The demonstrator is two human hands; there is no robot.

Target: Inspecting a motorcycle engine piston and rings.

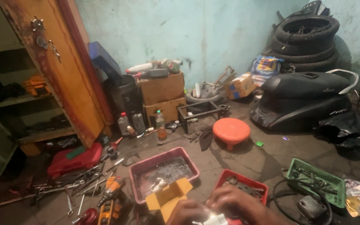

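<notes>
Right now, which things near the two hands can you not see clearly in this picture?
- Small shiny part, head view: held between left hand and right hand; cut by the bottom edge, blurred, kind unclear.
- Both hands: fingers overlap, so the grip is unclear.
- Red tray: the right hand covers much of it.
- Maroon tray: glare and yellow box hide its contents.

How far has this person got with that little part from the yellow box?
Done: the yellow box lies open, flaps spread. In hand: the left hand and right hand together hold a small shiny part. Left: spanners still lie scattered.
</notes>
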